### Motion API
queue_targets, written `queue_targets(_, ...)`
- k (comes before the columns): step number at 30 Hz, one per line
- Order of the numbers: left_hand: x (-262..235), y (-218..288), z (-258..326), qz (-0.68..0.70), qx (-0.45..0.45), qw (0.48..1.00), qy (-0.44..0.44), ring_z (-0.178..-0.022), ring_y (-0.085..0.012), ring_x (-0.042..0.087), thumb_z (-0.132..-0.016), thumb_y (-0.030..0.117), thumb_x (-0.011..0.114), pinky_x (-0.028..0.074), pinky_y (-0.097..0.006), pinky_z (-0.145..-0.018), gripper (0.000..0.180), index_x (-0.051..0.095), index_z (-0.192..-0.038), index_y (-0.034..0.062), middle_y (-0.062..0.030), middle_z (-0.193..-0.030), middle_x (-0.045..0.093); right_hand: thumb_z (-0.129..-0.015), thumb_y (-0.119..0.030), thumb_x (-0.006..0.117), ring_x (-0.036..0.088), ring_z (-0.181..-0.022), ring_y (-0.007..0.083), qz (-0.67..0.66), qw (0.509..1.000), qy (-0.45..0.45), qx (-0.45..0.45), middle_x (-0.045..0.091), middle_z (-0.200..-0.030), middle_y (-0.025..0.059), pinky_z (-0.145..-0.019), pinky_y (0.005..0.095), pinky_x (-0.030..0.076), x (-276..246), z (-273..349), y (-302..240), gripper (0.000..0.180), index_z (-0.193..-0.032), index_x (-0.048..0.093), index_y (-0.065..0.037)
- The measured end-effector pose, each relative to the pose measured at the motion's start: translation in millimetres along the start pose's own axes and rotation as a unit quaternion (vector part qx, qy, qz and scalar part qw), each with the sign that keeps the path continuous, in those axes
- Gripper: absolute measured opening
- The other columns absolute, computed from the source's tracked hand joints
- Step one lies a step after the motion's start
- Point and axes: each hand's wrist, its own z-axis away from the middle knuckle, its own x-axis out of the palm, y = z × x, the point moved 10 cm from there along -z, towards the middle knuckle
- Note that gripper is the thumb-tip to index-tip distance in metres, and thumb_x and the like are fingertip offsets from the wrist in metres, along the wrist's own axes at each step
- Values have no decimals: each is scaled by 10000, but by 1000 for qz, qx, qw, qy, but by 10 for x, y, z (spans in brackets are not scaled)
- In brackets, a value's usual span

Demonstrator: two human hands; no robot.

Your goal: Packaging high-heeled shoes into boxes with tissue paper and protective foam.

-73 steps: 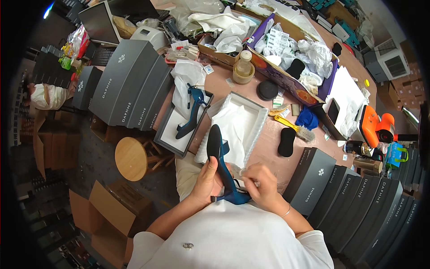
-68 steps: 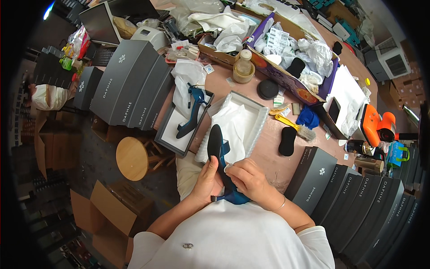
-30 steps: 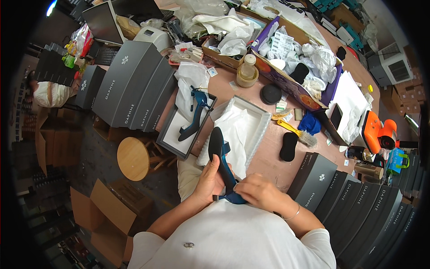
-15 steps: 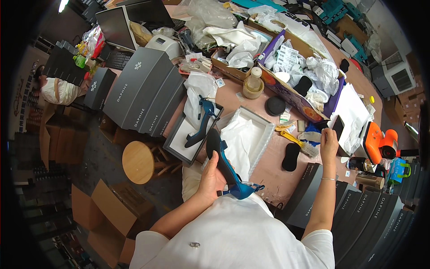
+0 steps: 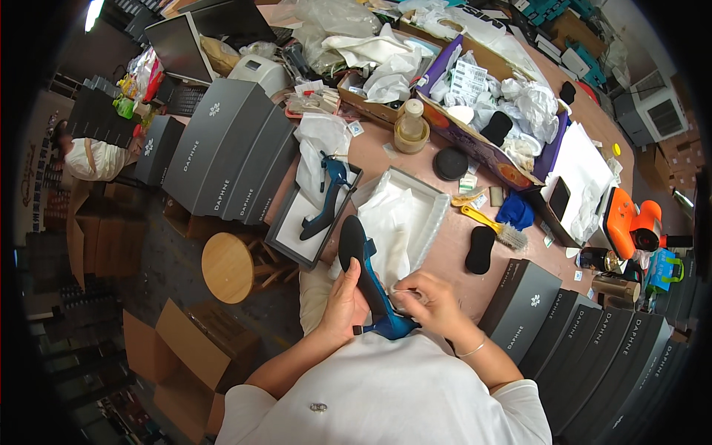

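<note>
Far left: round wooden stool (image 5: 227, 265) on the floor, grey shoe boxes (image 5: 222, 148) stacked above it on the bench (image 5: 445, 252). Next, an open box lid (image 5: 285, 241) with one blue high-heeled shoe (image 5: 326, 196) lying in it. Centre, close to the body — left hand (image 5: 343, 305) closed around a second blue heel (image 5: 368, 282), sole up, toe pointing away toward the tissue-lined open box (image 5: 408, 222). Right hand (image 5: 430, 300) pinched shut on a small pale item against that shoe's heel end — too small to identify. Further right: yellow-handled brush (image 5: 489, 226), black insole (image 5: 480, 250), orange tool (image 5: 627, 222).
</note>
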Motion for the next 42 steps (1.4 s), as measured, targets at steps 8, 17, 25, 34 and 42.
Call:
queue_targets(8,106,42,117,-21,38,998,-40,-1074,-119,481,-981,395,471,396,-305,-946,432,419,-1282,89,-23,-1151,500,-829,-50,659,527,-743,58,-241,960,24,141,571,-794,-16,-677,220,439,367,-43,206,83,-854,584,-26)
queue_targets(17,92,-4,175,-63,61,995,-44,-1020,-134,513,-988,397,447,406,-305,-932,415,416,-1274,98,-36,-1083,531,-796,-29,641,484,-684,40,-207,956,-31,207,554,-750,-28,-612,204,421,401,132,317,86,-812,557,-14)
queue_targets(25,125,-46,159,-35,35,997,-65,-1168,-100,430,-978,366,494,344,-297,-1013,495,362,-1362,82,-9,-1275,454,-770,0,617,517,-708,41,-203,968,17,145,572,-747,-11,-649,201,442,360,2,250,79,-794,542,-12)
queue_targets(34,133,-106,116,-41,18,997,-61,-1026,-114,501,-976,392,481,410,-292,-911,436,396,-1270,81,-29,-1110,510,-745,16,618,527,-691,49,-179,972,16,149,581,-733,-4,-643,213,449,286,14,295,78,-783,553,-6)
queue_targets(42,272,47,156,-77,29,995,-52,-814,-136,545,-959,460,464,466,-286,-727,381,448,-1116,113,-47,-892,532,-803,0,632,549,-737,71,-203,962,113,144,590,-794,5,-688,221,451,-52,233,361,76,-841,570,-22)
